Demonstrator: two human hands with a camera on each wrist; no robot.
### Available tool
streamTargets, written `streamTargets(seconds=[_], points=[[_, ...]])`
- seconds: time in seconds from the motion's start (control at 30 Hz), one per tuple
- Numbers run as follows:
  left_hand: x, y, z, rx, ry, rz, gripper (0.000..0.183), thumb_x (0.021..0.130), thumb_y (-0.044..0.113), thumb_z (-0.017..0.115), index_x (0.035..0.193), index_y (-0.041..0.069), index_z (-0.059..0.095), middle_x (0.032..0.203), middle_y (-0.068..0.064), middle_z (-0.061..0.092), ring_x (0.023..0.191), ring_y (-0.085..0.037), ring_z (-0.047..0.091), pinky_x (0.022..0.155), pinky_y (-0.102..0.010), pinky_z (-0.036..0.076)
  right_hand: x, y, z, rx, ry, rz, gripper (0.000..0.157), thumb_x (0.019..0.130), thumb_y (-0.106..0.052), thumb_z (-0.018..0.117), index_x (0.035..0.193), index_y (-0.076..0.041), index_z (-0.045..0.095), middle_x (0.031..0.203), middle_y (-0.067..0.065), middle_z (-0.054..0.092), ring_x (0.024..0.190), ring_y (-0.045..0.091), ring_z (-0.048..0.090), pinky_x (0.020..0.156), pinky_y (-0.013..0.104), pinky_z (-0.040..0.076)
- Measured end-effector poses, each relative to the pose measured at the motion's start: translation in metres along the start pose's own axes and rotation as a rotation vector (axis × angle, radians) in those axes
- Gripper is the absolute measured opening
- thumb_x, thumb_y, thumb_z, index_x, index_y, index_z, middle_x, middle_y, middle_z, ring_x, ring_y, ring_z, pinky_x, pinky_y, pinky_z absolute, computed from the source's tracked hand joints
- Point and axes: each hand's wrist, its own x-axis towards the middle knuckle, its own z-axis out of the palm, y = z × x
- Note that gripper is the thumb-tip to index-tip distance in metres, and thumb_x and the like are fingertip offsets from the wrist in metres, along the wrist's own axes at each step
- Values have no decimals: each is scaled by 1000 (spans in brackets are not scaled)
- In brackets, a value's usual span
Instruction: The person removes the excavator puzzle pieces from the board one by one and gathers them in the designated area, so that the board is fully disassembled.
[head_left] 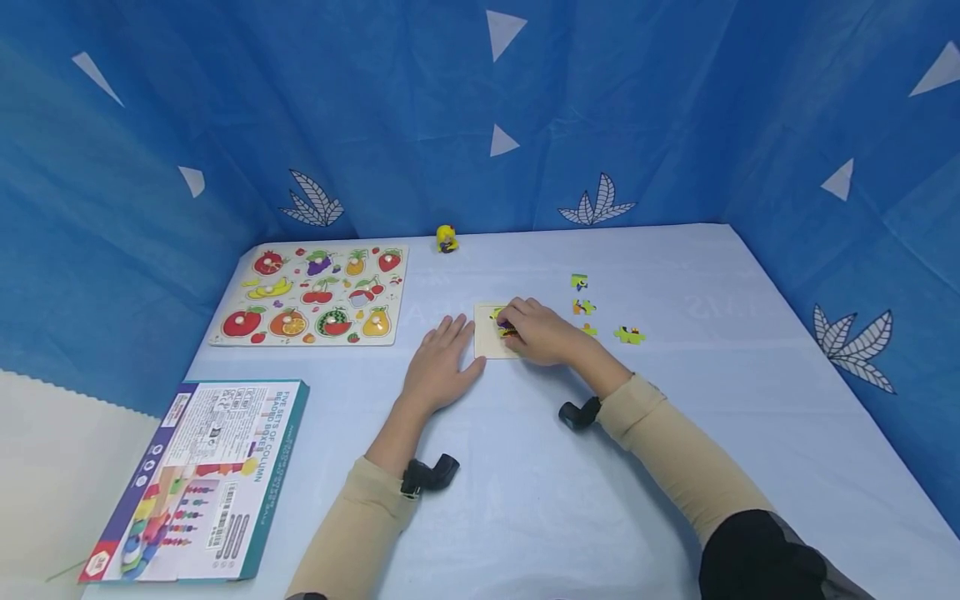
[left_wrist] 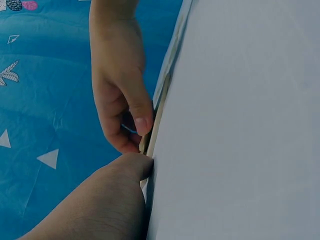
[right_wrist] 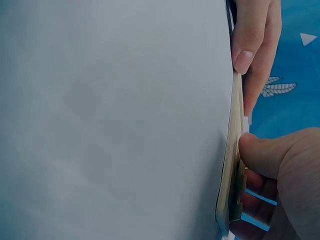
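A small pale puzzle board (head_left: 489,340) lies on the table, with colourful jigsaw pieces on its right part, largely covered by my right hand (head_left: 543,333). That hand's thumb and curled fingers pinch a jigsaw piece (head_left: 507,328) low over the board; most of the piece is hidden. My left hand (head_left: 437,367) rests flat on the table, fingers extended, its thumb right at the board's lower left corner. The right wrist view has the board's edge (right_wrist: 228,160) nearly side-on between both thumbs. Several loose yellow-green jigsaw pieces (head_left: 630,335) lie to the right.
At the back left lies a fruit peg puzzle (head_left: 337,293). A flat toy box (head_left: 202,479) is at the front left. Near the back edge stands a small yellow figurine (head_left: 446,239). Blue printed cloth (head_left: 420,108) hangs behind the white table.
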Motion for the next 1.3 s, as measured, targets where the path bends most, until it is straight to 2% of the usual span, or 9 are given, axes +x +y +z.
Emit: streamTargets(seconds=[0.33,0.63,0.9,1.3], points=[[0,0,0,9,-7,-4,71,97,54,45,157,17,31,166,-1,23,156,-21,13,127,-43,14,-3,2,-2,34,-5,-26,46,103,-34,52,146,-20,48,135,3,50,118,21,46,106,39,44],[1,0,1,12,-9,-3,71,98,54,45,157,17,31,166,-1,22,156,-21,12,127,-43,15,-3,2,-3,64,-7,-25,41,101,-31,56,139,-18,49,138,3,48,122,23,45,111,43,40],[1,0,0,11,-11,-2,72,97,55,45,157,17,31,166,-1,22,156,-21,12,127,-43,14,-4,5,-3,120,2,-22,44,101,-32,56,141,-18,47,144,5,44,130,27,44,116,46,37],[0,0,0,7,-11,-2,72,98,55,45,157,17,31,166,-1,21,156,-21,12,127,-44,14,-2,9,-1,147,51,-53,48,100,-34,58,142,-15,48,142,6,51,132,25,48,115,45,39]])
